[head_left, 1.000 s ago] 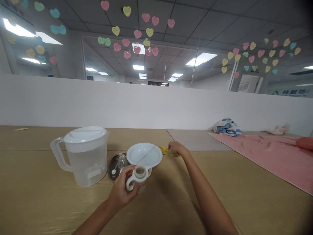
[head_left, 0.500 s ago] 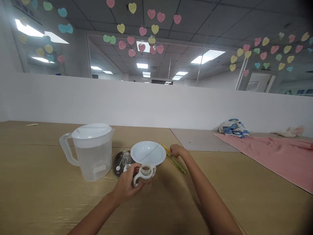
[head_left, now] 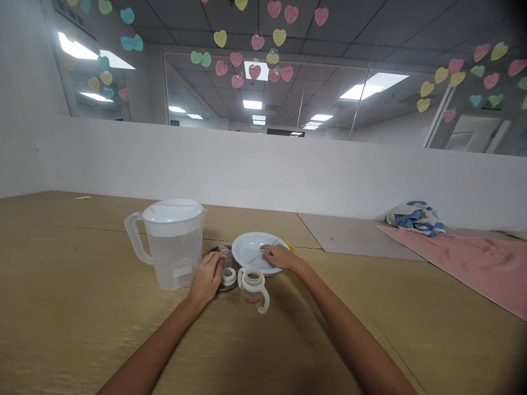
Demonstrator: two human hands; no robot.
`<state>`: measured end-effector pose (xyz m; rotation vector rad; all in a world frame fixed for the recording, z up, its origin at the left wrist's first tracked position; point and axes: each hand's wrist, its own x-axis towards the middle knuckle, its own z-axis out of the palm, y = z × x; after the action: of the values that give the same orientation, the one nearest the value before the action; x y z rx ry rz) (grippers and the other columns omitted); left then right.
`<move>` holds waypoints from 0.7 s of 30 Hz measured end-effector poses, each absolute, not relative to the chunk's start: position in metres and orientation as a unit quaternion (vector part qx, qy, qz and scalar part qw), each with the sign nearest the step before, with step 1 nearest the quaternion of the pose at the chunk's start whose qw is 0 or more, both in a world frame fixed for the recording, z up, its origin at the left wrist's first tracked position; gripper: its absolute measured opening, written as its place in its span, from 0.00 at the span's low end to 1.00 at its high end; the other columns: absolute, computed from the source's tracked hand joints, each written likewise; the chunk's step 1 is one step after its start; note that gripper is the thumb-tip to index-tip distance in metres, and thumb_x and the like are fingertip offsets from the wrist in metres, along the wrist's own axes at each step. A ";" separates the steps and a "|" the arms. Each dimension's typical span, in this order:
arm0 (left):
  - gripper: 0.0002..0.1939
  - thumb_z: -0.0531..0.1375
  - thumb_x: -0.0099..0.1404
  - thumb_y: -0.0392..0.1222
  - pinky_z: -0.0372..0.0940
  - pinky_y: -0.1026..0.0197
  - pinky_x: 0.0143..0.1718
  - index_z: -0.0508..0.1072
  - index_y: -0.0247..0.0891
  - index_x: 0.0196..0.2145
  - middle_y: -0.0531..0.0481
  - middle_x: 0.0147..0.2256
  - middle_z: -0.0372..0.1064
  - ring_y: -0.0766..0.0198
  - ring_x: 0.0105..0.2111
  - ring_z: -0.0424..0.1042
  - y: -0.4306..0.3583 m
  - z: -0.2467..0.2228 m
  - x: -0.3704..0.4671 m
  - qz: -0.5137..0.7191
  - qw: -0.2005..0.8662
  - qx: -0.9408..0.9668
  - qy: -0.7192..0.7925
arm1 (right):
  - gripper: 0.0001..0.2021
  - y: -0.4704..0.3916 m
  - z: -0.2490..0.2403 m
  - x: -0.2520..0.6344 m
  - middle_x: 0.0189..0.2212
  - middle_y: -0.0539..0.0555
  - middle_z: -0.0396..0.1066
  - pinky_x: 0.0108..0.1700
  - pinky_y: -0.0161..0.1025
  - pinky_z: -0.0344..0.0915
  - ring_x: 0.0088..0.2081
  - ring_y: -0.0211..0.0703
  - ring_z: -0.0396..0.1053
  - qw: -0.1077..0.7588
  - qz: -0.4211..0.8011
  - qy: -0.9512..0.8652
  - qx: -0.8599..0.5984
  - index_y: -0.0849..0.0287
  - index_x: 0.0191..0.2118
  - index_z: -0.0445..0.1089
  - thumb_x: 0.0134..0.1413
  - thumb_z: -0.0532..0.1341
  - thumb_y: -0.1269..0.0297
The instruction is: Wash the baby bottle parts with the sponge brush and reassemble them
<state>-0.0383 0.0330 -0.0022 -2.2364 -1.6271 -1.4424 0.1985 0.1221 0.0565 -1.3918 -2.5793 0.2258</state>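
Plate: white, round, on the table [head_left: 308,340]; its dish [head_left: 247,247] has a thin stick [head_left: 256,256] lying across it.
Right hand: the right hand [head_left: 279,256] reaches over the plate's near right side, fingers bent, tips next to the stick; whether they pinch it, I cannot tell.
Tray: a dark round tray [head_left: 225,289] just left of the plate, bearing a clear cap [head_left: 226,258] and a white ring [head_left: 229,277].
Left hand: the left hand [head_left: 207,277] lies at the tray's left side, fingers curved against the cap; whether they grip it, I cannot tell.
Bottle: a clear bottle [head_left: 249,296] with two white handles and red lettering, upright and open-topped in front of plate and tray, touched by neither hand.
Yellow item: a bit of yellow [head_left: 290,245] shows behind the plate's right edge, mostly hidden.
Jug: a lidded jug [head_left: 164,258], left of the tray.
Cloths: a blue-and-white towel [head_left: 415,218], crumpled beside a pink cloth [head_left: 461,269], far right.
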 end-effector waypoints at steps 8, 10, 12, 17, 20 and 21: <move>0.13 0.48 0.62 0.36 0.61 0.51 0.50 0.72 0.32 0.32 0.36 0.45 0.67 0.53 0.47 0.66 0.044 -0.020 -0.040 -0.308 0.104 -0.721 -0.612 | 0.12 0.124 0.053 0.198 0.37 0.58 0.74 0.38 0.33 0.58 0.37 0.43 0.70 0.099 0.067 -0.867 -0.483 0.62 0.37 0.74 0.54 0.54 0.67; 0.14 0.48 0.63 0.38 0.62 0.52 0.47 0.72 0.32 0.32 0.38 0.40 0.69 0.54 0.44 0.68 0.042 -0.017 -0.039 -0.300 0.103 -0.724 -0.613 | 0.12 0.124 0.054 0.196 0.36 0.58 0.74 0.37 0.33 0.58 0.37 0.42 0.70 0.120 0.059 -0.859 -0.494 0.62 0.37 0.74 0.54 0.53 0.68; 0.15 0.47 0.64 0.39 0.63 0.53 0.43 0.72 0.33 0.32 0.40 0.35 0.71 0.55 0.39 0.69 0.039 -0.013 -0.038 -0.289 0.101 -0.729 -0.612 | 0.13 0.123 0.059 0.195 0.37 0.57 0.74 0.37 0.33 0.58 0.37 0.42 0.69 0.151 0.050 -0.849 -0.503 0.62 0.37 0.73 0.55 0.52 0.67; 0.19 0.46 0.65 0.42 0.62 0.55 0.41 0.73 0.35 0.27 0.41 0.30 0.72 0.55 0.36 0.70 0.036 -0.006 -0.037 -0.261 0.097 -0.746 -0.605 | 0.19 0.105 0.089 0.190 0.30 0.54 0.74 0.34 0.32 0.57 0.32 0.38 0.68 0.226 0.042 -0.835 -0.500 0.61 0.32 0.73 0.58 0.49 0.56; 0.22 0.44 0.67 0.43 0.62 0.55 0.40 0.74 0.35 0.26 0.40 0.30 0.73 0.55 0.35 0.70 0.036 -0.006 -0.036 -0.247 0.092 -0.750 -0.606 | 0.22 0.080 0.109 0.185 0.23 0.51 0.72 0.29 0.31 0.56 0.26 0.36 0.66 0.258 0.119 -0.852 -0.441 0.61 0.24 0.72 0.55 0.52 0.49; 0.22 0.44 0.67 0.43 0.62 0.55 0.39 0.74 0.35 0.27 0.40 0.30 0.73 0.55 0.34 0.71 0.036 -0.007 -0.036 -0.243 0.091 -0.751 -0.608 | 0.23 0.071 0.114 0.182 0.22 0.50 0.72 0.27 0.31 0.55 0.25 0.35 0.65 0.240 0.143 -0.864 -0.419 0.61 0.24 0.72 0.52 0.54 0.46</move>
<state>-0.0356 0.0364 -0.0066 -2.2309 -1.8062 -0.7235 0.1820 0.0707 0.1143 -1.1463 -2.3646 0.3920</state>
